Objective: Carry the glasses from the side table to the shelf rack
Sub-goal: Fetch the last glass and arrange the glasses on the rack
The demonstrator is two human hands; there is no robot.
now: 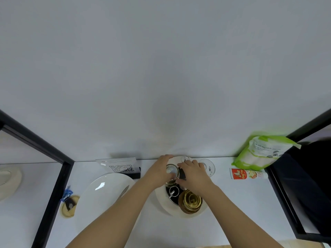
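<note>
Glass is what both hands are on: the left hand (157,171) curls round a small clear glass (172,171) from its left side, and the right hand (194,174) reaches in from the other side, fingers bent over the same cluster. Whether that right grip actually pinches anything I cannot tell. The glass sits over a round white tray (161,197) that also carries a second glass (173,191) and a stack of amber bowls (190,203), both nearer the person than the grips. A stemmed glass (208,167) stands just right of the right hand, touched by neither.

By my reading the carrying has barely started or is mid-way; several glasses remain here, and no shelf rack with delivered glasses is in view.

Left of the grips lie a white oval dish (103,192) and a QR-code stand (121,167); to the right, a green-and-white pouch (259,153) and a red tube (248,173). The white tabletop (241,212) meets a plain pale wall (161,68), with black frames at either side.
</note>
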